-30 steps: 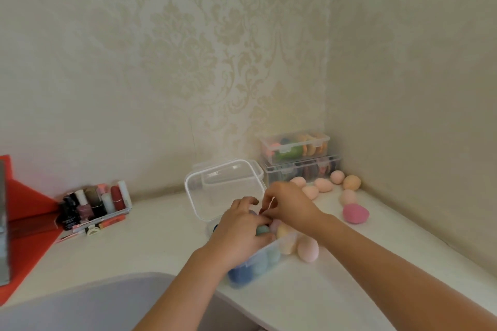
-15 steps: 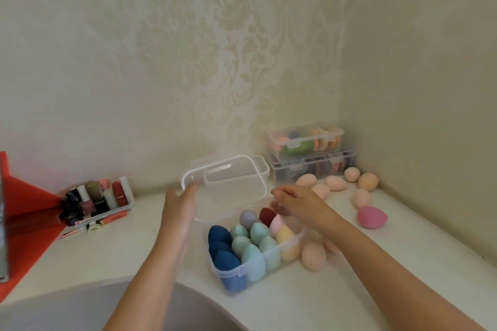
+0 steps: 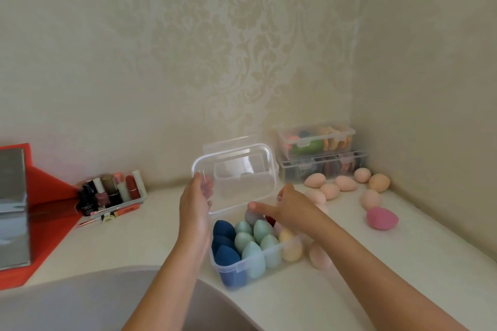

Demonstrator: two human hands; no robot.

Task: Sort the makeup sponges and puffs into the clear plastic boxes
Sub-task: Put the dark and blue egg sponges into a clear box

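Note:
A clear plastic box stands mid-table with blue, green, yellow and pink egg-shaped sponges upright inside. Its hinged lid stands open behind it. My left hand holds the lid's left edge, with fingertips showing through the plastic. Over the box's back row my right hand reaches left with straight fingers, its index tip near a grey sponge. Several loose peach sponges and a magenta sponge lie to the right. One more peach sponge lies beside the box.
Two closed clear boxes holding puffs are stacked in the back right corner. At the back left sits a tray of nail polish and lipsticks, with a red stand and a silver panel beyond. A grey curved surface fills the foreground.
Both hands have come up out of the box. My left hand moved to the lid's left edge and took hold of it. My right hand drew back to the rear row.

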